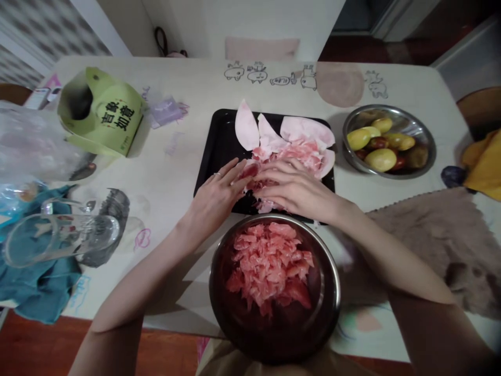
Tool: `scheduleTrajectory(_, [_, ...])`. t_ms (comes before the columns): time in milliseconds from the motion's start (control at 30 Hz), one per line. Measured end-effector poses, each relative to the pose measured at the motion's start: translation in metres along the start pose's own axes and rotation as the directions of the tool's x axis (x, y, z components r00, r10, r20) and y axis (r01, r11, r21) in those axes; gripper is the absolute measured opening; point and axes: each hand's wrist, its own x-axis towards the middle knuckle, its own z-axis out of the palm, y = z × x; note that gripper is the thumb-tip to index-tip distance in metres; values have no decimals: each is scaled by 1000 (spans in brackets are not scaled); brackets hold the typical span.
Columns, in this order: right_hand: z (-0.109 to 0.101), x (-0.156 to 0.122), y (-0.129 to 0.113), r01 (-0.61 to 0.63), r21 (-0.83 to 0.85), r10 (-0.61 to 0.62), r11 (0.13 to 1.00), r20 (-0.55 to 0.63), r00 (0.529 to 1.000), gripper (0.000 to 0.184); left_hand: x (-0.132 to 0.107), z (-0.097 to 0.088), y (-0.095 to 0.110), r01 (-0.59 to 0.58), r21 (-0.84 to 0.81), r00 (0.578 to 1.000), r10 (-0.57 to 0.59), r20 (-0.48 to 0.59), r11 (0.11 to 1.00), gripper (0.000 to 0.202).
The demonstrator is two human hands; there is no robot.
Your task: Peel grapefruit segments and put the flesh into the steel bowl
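My left hand and my right hand meet over the near edge of a black tray. Both have fingers curled onto a red grapefruit segment between them. Behind it on the tray lies a pile of pink-white peel and pith. Just in front of my hands stands a dark metal bowl holding several pieces of peeled red fruit flesh.
A steel bowl of yellow and red fruits sits at the right. A green carton lies at the left. A glass jug lies on a teal cloth. A brown towel covers the near right.
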Motion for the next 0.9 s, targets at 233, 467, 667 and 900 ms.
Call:
scheduleTrajectory(233, [8, 5, 6, -36, -268, 58, 963, 74, 996, 18, -3, 3, -7, 188, 101, 978, -177, -113, 977, 33])
scheduleTrajectory(467, [5, 1, 3, -53, -350, 70, 935, 37, 997, 20, 0, 4, -7, 229, 41, 966, -222, -133, 973, 30])
scheduleTrajectory(667, [4, 8, 2, -92, -84, 86, 992, -76, 993, 16, 8, 5, -8, 296, 59, 955, -294, -38, 953, 39])
scheduleTrajectory(900, [17, 25, 1, -80, -79, 83, 994, 40, 996, 11, 7, 17, -13, 298, 114, 954, -301, 13, 948, 55])
